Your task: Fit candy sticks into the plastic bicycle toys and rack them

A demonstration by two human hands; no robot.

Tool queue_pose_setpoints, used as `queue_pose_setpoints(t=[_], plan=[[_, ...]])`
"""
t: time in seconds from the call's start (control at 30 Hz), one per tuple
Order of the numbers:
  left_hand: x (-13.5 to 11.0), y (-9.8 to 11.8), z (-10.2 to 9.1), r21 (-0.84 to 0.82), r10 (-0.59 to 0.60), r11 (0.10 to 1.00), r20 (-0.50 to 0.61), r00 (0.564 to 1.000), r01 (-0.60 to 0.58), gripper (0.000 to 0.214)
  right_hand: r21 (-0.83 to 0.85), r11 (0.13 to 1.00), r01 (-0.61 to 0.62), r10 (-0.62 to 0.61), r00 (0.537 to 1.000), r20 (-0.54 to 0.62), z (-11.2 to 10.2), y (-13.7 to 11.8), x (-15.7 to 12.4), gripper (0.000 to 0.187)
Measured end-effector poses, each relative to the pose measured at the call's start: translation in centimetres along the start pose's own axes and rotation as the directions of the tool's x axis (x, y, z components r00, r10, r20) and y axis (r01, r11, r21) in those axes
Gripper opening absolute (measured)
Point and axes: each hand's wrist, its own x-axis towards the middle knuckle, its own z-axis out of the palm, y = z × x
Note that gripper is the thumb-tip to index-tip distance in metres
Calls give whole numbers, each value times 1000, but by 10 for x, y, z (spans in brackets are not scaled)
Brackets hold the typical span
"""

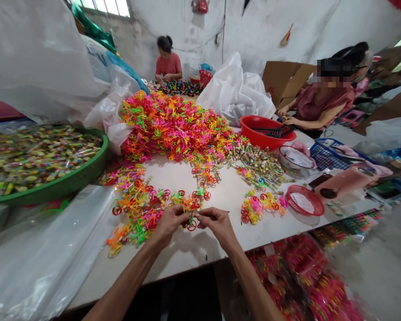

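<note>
In the head view, both my hands meet near the table's front edge. My left hand [171, 223] pinches a small plastic toy bicycle [191, 224] with red wheels and a green frame. From the other side, the fingertips of my right hand [218, 225] close on the same toy. Whether a smaller part sits between the fingers is hidden. Loose toy bicycles [143, 211] in orange, pink, yellow and green lie around my left hand. Behind them rises a large heap of such toys [173, 127]. A smaller cluster of toy pieces [259, 206] lies to the right.
A green tub [100, 162] full of small wrapped pieces stands left, near clear plastic bags [63, 249]. Small tubes [257, 162] lie near a red basin [250, 133]. A red basket [316, 209] and pink case [349, 180] stand right. Two people [169, 64] [324, 104] work beyond.
</note>
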Motion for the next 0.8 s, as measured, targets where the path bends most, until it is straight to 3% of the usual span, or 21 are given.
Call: queue_pose_setpoints(t=[0.07, 0.13, 0.2, 0.23, 0.27, 0.37, 0.47, 0.6, 0.7, 0.8], plan=[[5, 6, -23, 193, 48, 980, -41, 998, -39, 23, -177, 983, 51, -52, 999, -5, -9, 3, 17, 38], [13, 18, -47, 482, 214, 870, -180, 960, -103, 26, -467, 882, 61, -141, 980, -138, -19, 7, 38, 36], [27, 33, -59, 767, 432, 636, -256, 865, -91, 38, -704, 710, -19, -199, 954, -226, -22, 13, 55, 28], [37, 40, -58, 856, 490, 513, -233, 840, -62, 41, -773, 632, -49, -200, 954, -224, -19, 16, 60, 25], [48, 46, -52, 911, 506, 410, -187, 842, -44, 40, -819, 572, -50, -192, 962, -194, -13, 20, 64, 23], [88, 52, -13, 952, 326, 294, -19, 945, -82, 27, -874, 484, 33, -199, 977, -74, 11, 30, 64, 20], [126, 43, 25, 958, 261, 269, 29, 965, -101, 21, -867, 496, 56, -164, 986, -30, 21, 29, 69, 20], [150, 32, 39, 962, 311, 227, 75, 947, -151, 29, -867, 489, -95, -185, 960, -209, 2, 12, 103, 24], [159, 33, 37, 939, 346, 163, 233, 909, -303, 30, -864, 469, -181, -183, 937, -296, -11, 4, 129, 23], [171, 33, 36, 896, 312, 110, 380, 871, -431, 21, -842, 497, -212, -141, 937, -319, -20, 10, 131, 22]])
